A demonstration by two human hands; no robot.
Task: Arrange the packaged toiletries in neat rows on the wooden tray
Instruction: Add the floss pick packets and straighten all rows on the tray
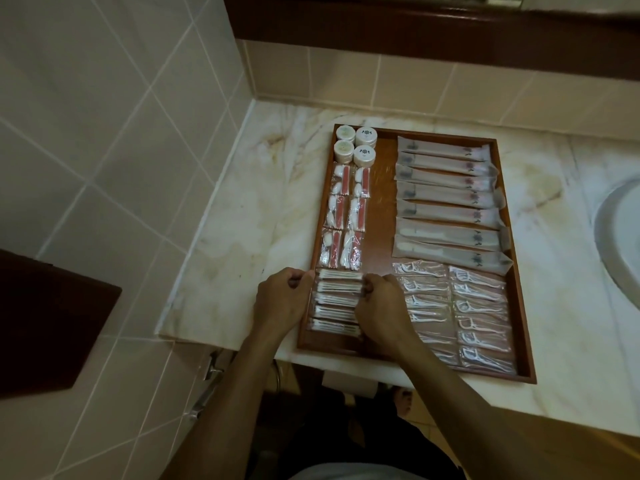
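Marble counter (242, 216), wooden tray (381, 202), both hands' grip on cotton-swab packet (337, 274)

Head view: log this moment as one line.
step: straightening cotton swab packets | left hand: grips packets' left end | right hand: grips right end | place: wooden tray, near-left corner

We can read no words or numbers here — the 2 dark emblems on the round lids (366, 134) and the printed marks on the long sachets (446, 194) stay too blurred to make out.
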